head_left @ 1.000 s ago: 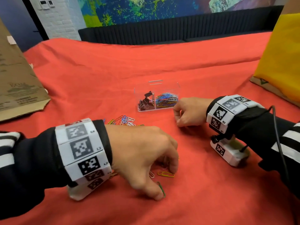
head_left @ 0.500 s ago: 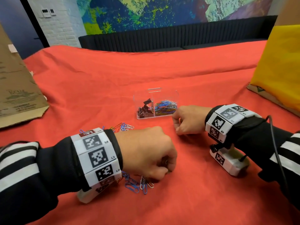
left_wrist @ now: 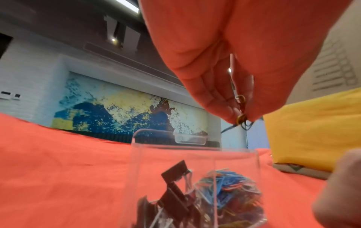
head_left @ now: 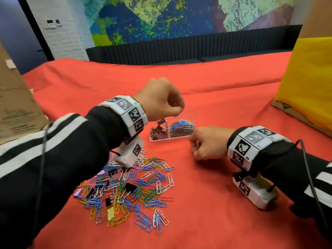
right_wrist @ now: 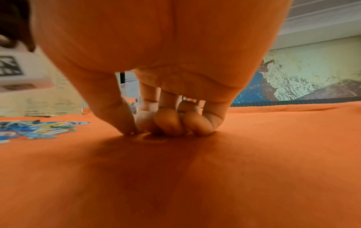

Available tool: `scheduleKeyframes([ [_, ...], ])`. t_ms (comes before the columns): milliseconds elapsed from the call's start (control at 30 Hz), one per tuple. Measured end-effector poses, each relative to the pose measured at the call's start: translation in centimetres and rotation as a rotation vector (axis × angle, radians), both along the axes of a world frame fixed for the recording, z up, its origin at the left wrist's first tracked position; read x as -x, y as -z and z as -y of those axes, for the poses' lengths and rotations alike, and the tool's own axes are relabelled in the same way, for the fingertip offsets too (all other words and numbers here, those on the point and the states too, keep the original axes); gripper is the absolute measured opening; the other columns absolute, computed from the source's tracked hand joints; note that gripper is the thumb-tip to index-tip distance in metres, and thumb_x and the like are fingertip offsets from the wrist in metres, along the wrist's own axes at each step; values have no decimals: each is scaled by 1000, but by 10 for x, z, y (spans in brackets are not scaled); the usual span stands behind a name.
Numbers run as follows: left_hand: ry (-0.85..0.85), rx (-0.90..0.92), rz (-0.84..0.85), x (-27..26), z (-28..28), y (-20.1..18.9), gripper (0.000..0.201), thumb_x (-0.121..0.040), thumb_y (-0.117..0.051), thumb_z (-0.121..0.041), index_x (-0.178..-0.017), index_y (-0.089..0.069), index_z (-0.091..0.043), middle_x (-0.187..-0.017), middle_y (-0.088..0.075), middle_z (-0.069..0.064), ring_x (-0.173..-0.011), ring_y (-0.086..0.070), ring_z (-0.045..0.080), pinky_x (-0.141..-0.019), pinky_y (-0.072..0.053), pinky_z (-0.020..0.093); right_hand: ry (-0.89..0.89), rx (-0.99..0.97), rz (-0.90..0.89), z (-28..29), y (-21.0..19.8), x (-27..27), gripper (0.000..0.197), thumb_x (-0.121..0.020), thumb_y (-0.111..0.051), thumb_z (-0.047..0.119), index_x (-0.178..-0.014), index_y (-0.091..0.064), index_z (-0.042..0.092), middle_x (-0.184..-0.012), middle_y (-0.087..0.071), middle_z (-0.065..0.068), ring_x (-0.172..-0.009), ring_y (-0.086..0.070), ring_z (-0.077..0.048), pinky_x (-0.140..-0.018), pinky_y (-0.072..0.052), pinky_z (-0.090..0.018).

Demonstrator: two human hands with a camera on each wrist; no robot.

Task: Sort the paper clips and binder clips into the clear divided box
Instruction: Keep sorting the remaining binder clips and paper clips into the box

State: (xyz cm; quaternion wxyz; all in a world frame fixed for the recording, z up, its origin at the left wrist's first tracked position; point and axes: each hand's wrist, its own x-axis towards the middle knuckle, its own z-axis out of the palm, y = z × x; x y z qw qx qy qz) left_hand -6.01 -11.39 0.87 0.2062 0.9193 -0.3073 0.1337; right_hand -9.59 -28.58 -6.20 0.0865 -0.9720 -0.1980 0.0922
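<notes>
Several paper clips (left_wrist: 241, 117) are pinched between the thumb and the bunched fingertips (left_wrist: 224, 108) of the left hand (head_left: 159, 99), and their wire ends can be seen poking out just below those fingertips. Directly beneath the pinch the clear divided box (head_left: 181, 116) is seen, open at the top, on the red cloth (head_left: 215, 203). Its compartment on the side of the left wrist is filled with black binder clips (head_left: 159, 129); the compartment on the side of the right hand is filled with coloured paper clips (head_left: 181, 127). No contact between the left fingers and the box rim is shown.

The right hand (head_left: 208, 142) is rested on the cloth just beside the paper-clip end of the box. Its fingers (right_wrist: 170, 123) are curled under, with thumb tip and fingertips pressed down together on the fabric, which is dimpled beneath them. Whether something small is trapped under those tips cannot be told; nothing is plainly held.

Below the left wrist and forearm, well short of the pinching fingers, a loose heap of mixed clips (head_left: 136, 191) is spread on the cloth: many coloured paper clips with a few black binder clips among them. Part of that heap is glimpsed off to the thumb side of the right hand in the right wrist view.
</notes>
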Motion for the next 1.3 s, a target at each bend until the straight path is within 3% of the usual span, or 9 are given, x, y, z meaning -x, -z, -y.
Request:
scheduleKeyframes([
  [167,-78,-86,18,-25,19,10,14,-73,-74,-16,-84,-78,-22,-72,-74,-4,-65,-69,4,-72,-58,23,0,-3,3,0,1,-1,3,-78,-63,23,-78,-65,21,-77,-66,0,-71,-56,-19,-65,-45,-27],
  [267,-80,-82,-61,-27,16,18,22,-77,-72,-9,-92,-76,-25,-79,-75,-4,-49,-63,-5,-57,-57,18,-3,-6,2,1,2,-2,4,-78,-63,23,-79,-66,20,-76,-65,1,-71,-56,-19,-65,-45,-27],
  [400,-24,-16,-75,-13,-4,15,27,-83,-64,-6,-96,-75,-27,-77,-75,-2,-68,-73,19,-66,-61,37,-13,-12,-5,1,2,-2,3,-77,-63,23,-77,-65,20,-75,-66,1,-67,-56,-15,-64,-46,-29],
  [500,-4,-49,-51,4,-32,8,24,-83,-63,-7,-98,-73,-22,-80,-75,-1,-72,-73,11,-75,-59,32,-18,3,1,1,3,-2,4,-77,-63,22,-73,-62,21,-77,-68,0,-69,-57,-16,-63,-46,-28],
  [700,-186,-219,-111,29,-126,17,13,-86,-64,-19,-91,-73,-27,-70,-74,-8,-64,-69,0,-73,-56,25,-60,50,24,-3,-2,4,11,-78,-63,20,-69,-58,24,-66,-60,8,-63,-53,-11,-62,-42,-27],
  [800,-298,-313,-163,41,-173,30,9,-85,-67,-26,-89,-71,-33,-67,-71,-14,-65,-68,-1,-74,-54,24,-140,68,54,-12,-10,13,2,-78,-64,22,-77,-63,24,-70,-66,9,-64,-57,-5,-65,-48,-27],
  [1000,-470,-411,-169,45,-225,57,6,-85,-64,-35,-86,-68,-38,-74,-66,-20,-76,-67,12,-72,-43,21,-287,-4,70,-52,-14,31,17,-80,-67,24,-95,-64,32,-78,-64,15,-62,-54,7,-58,-35,-5],
  [1133,-488,-429,-171,30,-230,69,11,-86,-62,-32,-92,-72,-31,-85,-69,-9,-84,-65,18,-76,-44,22,-287,58,93,-76,-11,23,44,-82,-70,34,-125,-60,32,-108,-65,11,-77,-56,-8,-76,-40,-19],
  [1300,-482,-447,-191,19,-233,78,4,-82,-62,-32,-86,-65,-32,-77,-63,-13,-75,-57,16,-79,-50,28,-304,124,168,-90,-11,19,32,-82,-66,22,-112,-68,33,-97,-70,10,-79,-59,-11,-75,-43,-20],
])
